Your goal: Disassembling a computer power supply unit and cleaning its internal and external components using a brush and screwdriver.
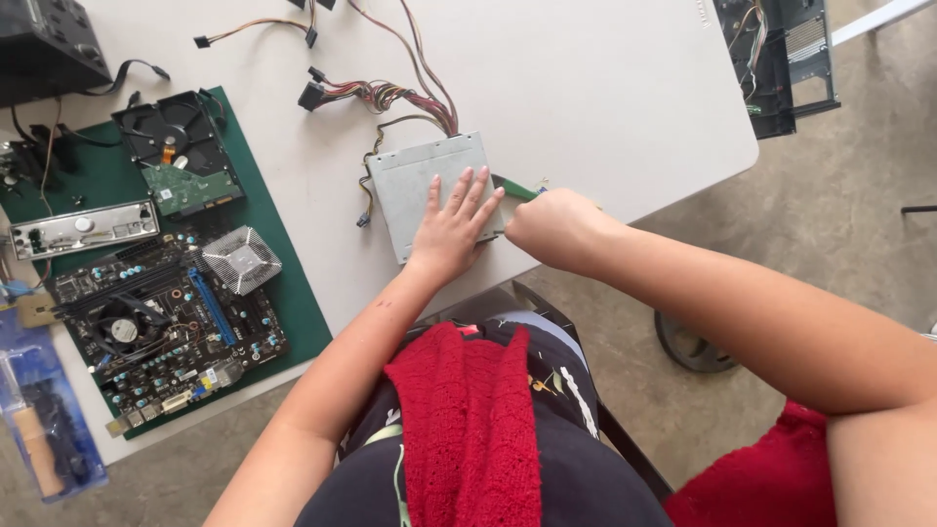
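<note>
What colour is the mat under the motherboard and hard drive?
Dark green mat, seen in the head view, lying on the white table.

White table, green mat, grey power supply box, loose wire bundle, blue tool pack

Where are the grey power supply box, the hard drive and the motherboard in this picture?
Grey power supply box [415, 181]: head view, on the bare metal top, left of the flat left hand [455, 226].
Hard drive [179, 148]: head view, on its middle.
Motherboard [166, 327]: head view, on the board's middle.
</note>
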